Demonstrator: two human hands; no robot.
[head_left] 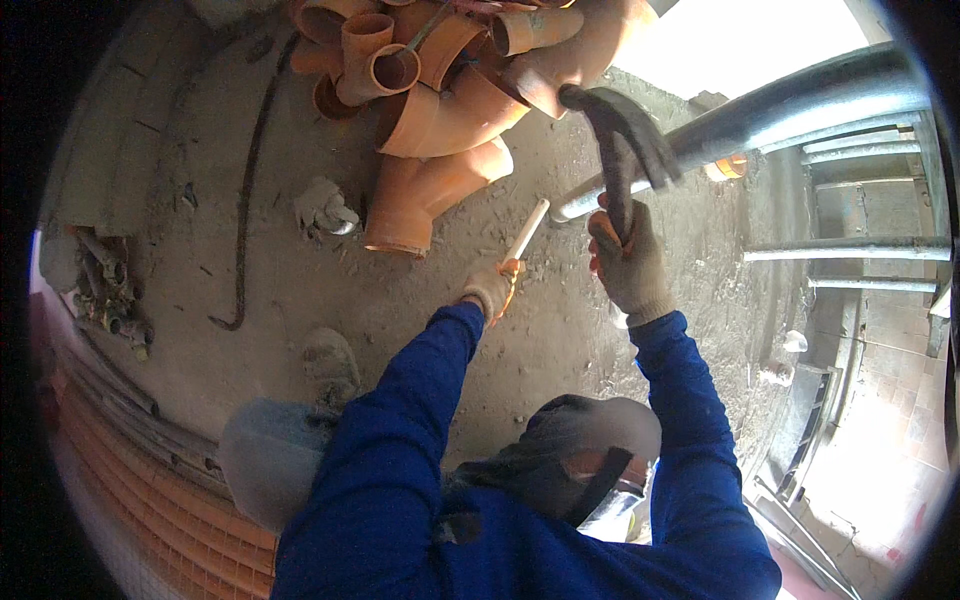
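Note:
My left hand (pixel 490 290), in a pale work glove, grips the lower end of a thin white rod (pixel 528 228) that points up toward a grey metal pipe (pixel 770 112). My right hand (pixel 628 262), also gloved, holds a dark claw hammer (pixel 617 140) by the handle, with its head raised above the rod and in front of the pipe. Both blue sleeves reach in from the lower edge. The rod's tip sits close to the pipe's lower end; whether they touch I cannot tell.
A heap of orange plastic pipe fittings (pixel 440 90) lies on the dusty concrete floor (pixel 300 290). A bent steel bar (pixel 247 180) and a crumpled rag (pixel 325 210) lie to the left. Coiled orange corrugated conduit (pixel 150 500) fills the lower left. Scaffold rungs (pixel 860 250) stand at right.

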